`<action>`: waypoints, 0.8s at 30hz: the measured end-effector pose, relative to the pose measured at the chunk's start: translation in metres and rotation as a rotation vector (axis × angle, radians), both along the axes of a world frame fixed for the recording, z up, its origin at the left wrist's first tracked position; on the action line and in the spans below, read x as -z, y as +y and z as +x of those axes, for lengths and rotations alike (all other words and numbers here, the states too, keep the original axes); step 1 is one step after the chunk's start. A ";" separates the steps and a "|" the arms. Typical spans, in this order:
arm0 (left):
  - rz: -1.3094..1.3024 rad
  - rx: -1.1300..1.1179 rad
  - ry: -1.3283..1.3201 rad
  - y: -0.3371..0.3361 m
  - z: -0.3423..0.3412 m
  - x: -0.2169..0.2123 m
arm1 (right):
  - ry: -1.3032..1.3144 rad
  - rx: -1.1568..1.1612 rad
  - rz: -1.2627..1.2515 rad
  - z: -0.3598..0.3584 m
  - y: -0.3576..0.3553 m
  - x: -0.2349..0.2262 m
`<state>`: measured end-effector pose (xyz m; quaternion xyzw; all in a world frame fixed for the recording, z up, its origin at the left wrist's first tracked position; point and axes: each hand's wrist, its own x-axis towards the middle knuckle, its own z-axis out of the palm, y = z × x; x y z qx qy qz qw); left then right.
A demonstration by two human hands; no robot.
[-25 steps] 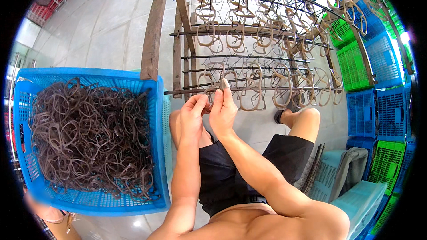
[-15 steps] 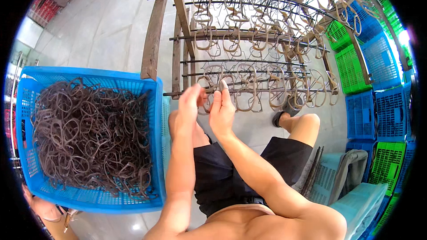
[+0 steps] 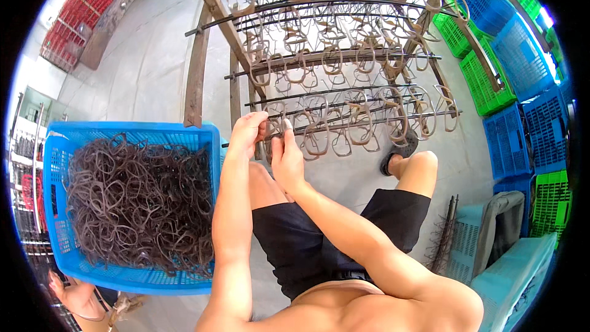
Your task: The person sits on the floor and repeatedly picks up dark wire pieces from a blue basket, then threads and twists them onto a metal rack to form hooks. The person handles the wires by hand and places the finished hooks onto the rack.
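Note:
My left hand (image 3: 247, 133) is closed at the left end of the lowest rack rod. Its curled fingertips meet the edge of a brown loop-shaped piece (image 3: 275, 112), which looks like a spectacle frame. From the other side my right hand (image 3: 287, 158) pinches the same piece between thumb and finger; a pale cover sits on one fingertip. Right of my hands, similar brown loops (image 3: 316, 138) hang in a row along the dark rod (image 3: 393, 120). My fingers partly hide the held piece.
On my left, a blue basket (image 3: 132, 286) holds a tangled heap of dark loops (image 3: 138, 206). The wooden rack (image 3: 195, 80) carries several loaded rods. Blue and green crates (image 3: 505, 141) are stacked at right. Another person's hand (image 3: 56, 284) shows at lower left.
The view has shifted, so the basket appears farther right and lower, the rack farther left. My left hand has come to the loop at the rod's end, and its fingers look more closed.

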<state>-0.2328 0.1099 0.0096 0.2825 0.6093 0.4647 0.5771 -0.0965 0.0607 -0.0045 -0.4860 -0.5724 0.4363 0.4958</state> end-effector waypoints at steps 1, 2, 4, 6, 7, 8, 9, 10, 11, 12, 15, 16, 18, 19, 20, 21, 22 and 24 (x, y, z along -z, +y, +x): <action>0.003 -0.022 0.077 0.001 0.002 -0.005 | 0.036 -0.040 -0.002 0.008 -0.004 -0.005; 0.000 -0.032 0.147 0.001 0.013 -0.018 | 0.065 -0.068 -0.010 0.023 -0.010 -0.004; -0.005 -0.101 0.290 -0.009 0.022 -0.027 | -0.033 -0.283 -0.036 0.078 -0.033 -0.011; 0.220 -0.032 0.875 -0.033 -0.013 -0.005 | -0.302 -1.017 -0.249 0.185 -0.021 -0.070; 0.341 0.131 1.209 -0.043 -0.019 0.004 | -0.230 -1.339 -0.148 0.245 -0.005 -0.070; 0.247 0.276 1.395 -0.052 -0.001 -0.006 | -0.269 -1.357 -0.070 0.304 0.007 -0.074; 0.221 0.387 1.517 -0.065 -0.004 0.004 | -0.417 -1.042 -0.293 0.373 0.017 -0.070; 0.223 0.400 1.617 -0.066 0.007 0.004 | -0.549 -0.704 -0.499 0.433 0.029 -0.061; 0.213 0.411 1.732 -0.067 0.016 0.000 | -0.862 -0.294 -0.492 0.463 0.057 -0.054; 0.204 0.400 1.743 -0.064 0.014 0.007 | -1.161 0.211 -0.275 0.492 0.079 -0.024; 0.101 0.394 1.803 -0.061 -0.014 0.036 | -1.433 0.432 0.425 0.476 0.150 0.031; 0.056 0.441 1.803 -0.060 -0.018 0.039 | -1.497 0.337 0.456 0.474 0.164 0.050; 0.086 0.476 1.974 -0.045 -0.026 0.026 | -1.630 0.203 0.404 0.484 0.207 0.056; 0.177 0.451 2.013 -0.051 -0.022 0.001 | -1.521 0.202 0.489 0.488 0.202 0.044; 0.098 0.393 1.910 -0.050 -0.004 -0.007 | -1.316 0.282 0.458 0.508 0.198 0.034; 0.314 0.349 1.973 -0.072 0.004 -0.020 | -1.351 0.279 0.378 0.507 0.175 -0.006; 0.478 0.248 2.019 -0.081 0.014 -0.020 | -1.399 0.478 0.693 0.568 0.175 -0.007; 0.726 0.056 2.012 -0.128 0.046 -0.090 | -1.044 0.631 0.580 0.590 0.150 -0.067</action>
